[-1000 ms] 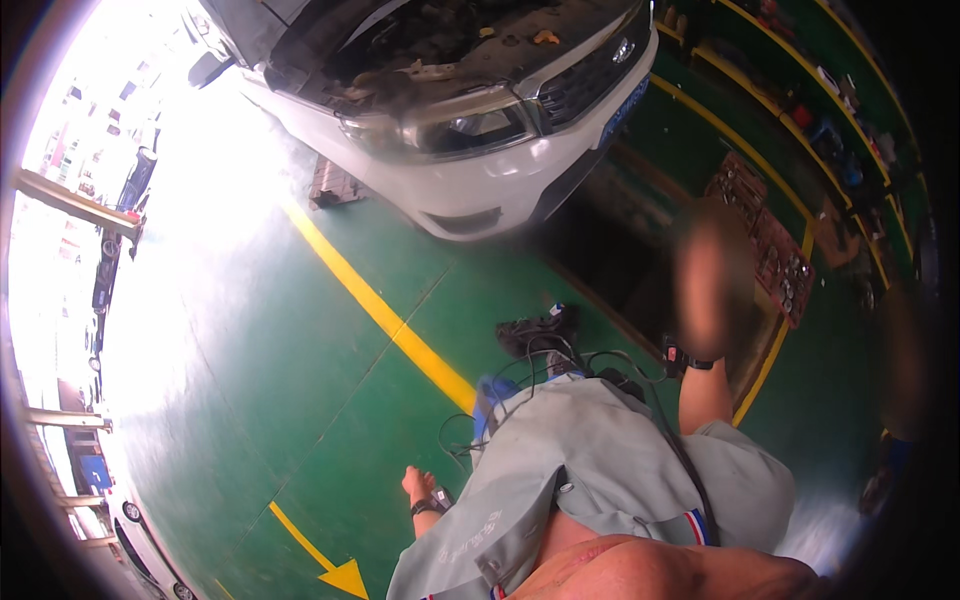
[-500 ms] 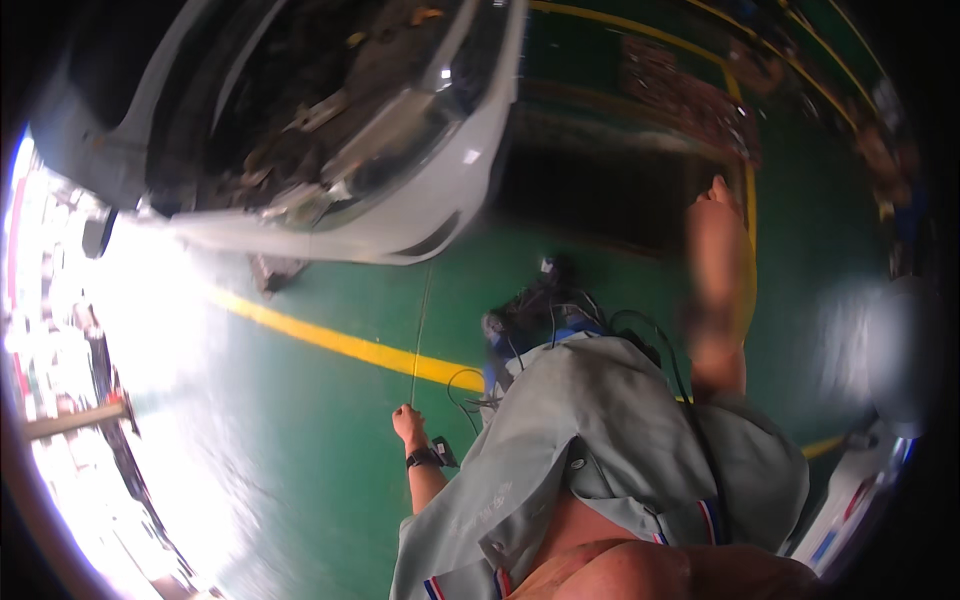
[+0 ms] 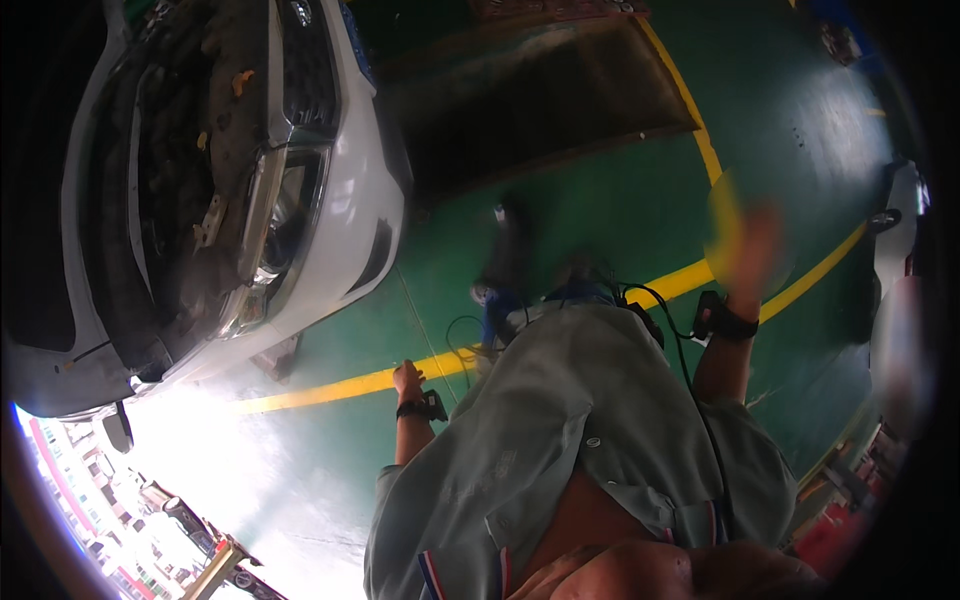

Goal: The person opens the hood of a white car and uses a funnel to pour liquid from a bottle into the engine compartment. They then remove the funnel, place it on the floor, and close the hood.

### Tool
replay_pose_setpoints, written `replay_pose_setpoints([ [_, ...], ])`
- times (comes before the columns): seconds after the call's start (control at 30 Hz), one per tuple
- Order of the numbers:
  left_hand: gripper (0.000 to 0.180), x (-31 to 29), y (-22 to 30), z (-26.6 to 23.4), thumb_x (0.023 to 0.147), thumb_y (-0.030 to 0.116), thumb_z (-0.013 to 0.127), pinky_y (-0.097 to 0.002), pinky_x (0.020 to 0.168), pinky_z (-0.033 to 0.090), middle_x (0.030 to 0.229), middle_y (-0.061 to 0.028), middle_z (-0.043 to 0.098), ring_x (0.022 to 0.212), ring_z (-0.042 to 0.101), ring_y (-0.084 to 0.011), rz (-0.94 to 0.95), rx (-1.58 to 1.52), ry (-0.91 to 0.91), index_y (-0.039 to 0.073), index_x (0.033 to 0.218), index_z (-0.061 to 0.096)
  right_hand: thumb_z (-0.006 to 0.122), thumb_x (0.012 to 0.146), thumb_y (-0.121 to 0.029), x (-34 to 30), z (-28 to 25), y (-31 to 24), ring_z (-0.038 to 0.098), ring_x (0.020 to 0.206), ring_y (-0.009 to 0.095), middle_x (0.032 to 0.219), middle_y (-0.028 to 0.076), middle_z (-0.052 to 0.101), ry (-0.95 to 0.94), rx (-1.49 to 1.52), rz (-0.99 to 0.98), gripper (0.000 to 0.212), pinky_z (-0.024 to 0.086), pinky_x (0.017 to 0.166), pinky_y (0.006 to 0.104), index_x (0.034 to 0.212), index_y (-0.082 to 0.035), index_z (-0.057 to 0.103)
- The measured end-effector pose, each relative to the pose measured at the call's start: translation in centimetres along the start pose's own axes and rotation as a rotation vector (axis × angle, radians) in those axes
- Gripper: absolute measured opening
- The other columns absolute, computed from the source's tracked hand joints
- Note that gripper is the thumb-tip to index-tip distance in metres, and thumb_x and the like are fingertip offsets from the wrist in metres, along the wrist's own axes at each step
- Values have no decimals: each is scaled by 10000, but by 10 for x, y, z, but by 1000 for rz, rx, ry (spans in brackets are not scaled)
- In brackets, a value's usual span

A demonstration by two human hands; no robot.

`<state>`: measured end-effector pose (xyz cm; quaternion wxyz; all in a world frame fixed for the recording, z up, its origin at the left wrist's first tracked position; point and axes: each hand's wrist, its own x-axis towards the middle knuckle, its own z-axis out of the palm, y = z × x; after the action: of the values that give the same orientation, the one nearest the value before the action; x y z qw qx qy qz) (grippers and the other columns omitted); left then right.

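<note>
My left hand point(image 3: 407, 378) hangs low beside my body over a yellow floor line. Its fingers are loosely curled, with no object showing in them. A black band with a small dark device point(image 3: 430, 405) is strapped at the left wrist. On the other side, my right hand point(image 3: 757, 245) is smeared by motion, so its fingers cannot be read. A blurred yellow patch point(image 3: 728, 215) lies beside it; I cannot tell whether it is held or part of the floor marking. The right wrist has a similar strapped device point(image 3: 708, 315). A black cable point(image 3: 683, 350) runs down my grey shirt point(image 3: 560, 400).
At left stands a white car point(image 3: 345, 225) with its engine bay exposed. Beyond its front is a dark rectangular area point(image 3: 540, 100) in the green floor point(image 3: 450, 240). A yellow line point(image 3: 340, 390) crosses the floor. Another pale vehicle point(image 3: 895, 225) is at the right edge.
The view has turned to the right, so the car and dark rectangle sit further left. My right hand has come from stretched far forward to nearer my body. My left hand still hangs low.
</note>
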<state>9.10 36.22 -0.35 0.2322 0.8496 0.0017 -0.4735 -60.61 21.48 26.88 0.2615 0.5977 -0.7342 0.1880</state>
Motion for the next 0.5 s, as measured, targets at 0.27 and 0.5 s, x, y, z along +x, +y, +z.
replay_pose_setpoints([
  [0.27,281,-71,55,68,915,235,540,-358,629,551,883,-88,616,782,667,-245,136,40,-4,2,1059,604,567,974,-248,-10,7,108,627,977,301,1100,143,624,-95,-12,95,333,529,804,391,1210,-15,593],
  [0.5,339,-31,-37,31,953,199,553,-413,754,567,1106,-184,558,952,612,-356,514,27,-276,-48,1174,482,596,942,-259,-30,40,185,653,901,335,1016,157,642,-39,-161,-31,314,554,721,427,1136,-13,626],
])
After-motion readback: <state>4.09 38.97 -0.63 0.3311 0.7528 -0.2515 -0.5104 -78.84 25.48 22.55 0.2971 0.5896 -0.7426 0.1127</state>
